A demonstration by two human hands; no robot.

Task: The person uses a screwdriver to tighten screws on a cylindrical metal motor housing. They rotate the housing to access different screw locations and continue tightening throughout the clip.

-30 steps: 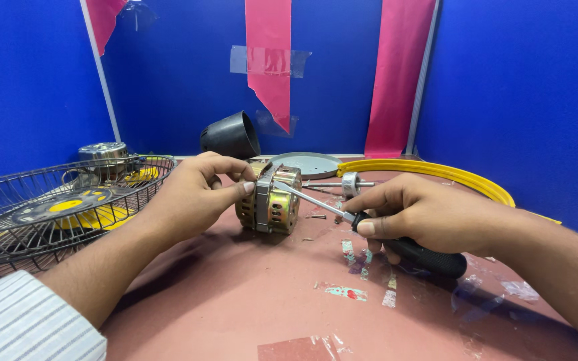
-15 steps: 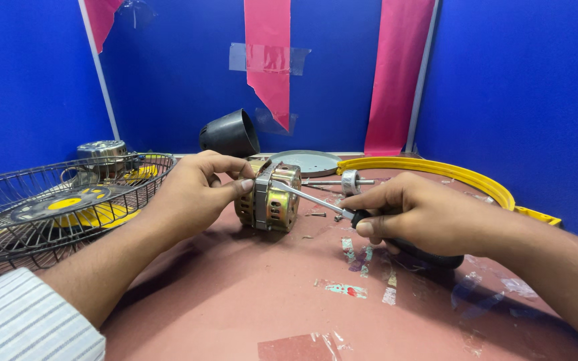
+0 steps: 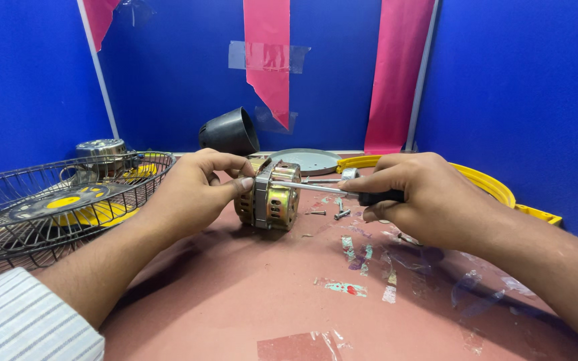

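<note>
Centrally on the bench, the fan motor [image 3: 274,196] sits between both hands: the left hand [image 3: 192,190] clasps its left side, while the right hand [image 3: 423,194], fist closed, presses a screwdriver [image 3: 332,190] against its top.

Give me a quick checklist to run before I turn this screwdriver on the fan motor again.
1. Left hand steadying the motor: ok, fingers grip its near side.
2. Right hand on the screwdriver handle: ok.
3. Tip seated in a screw head: cannot tell, hidden at the motor's top.
4. Motor resting on the table: ok.
5. Loose screws out of the way: ok, beside the motor.
6. Fan grille apart from the work: ok, off to the left.
</note>
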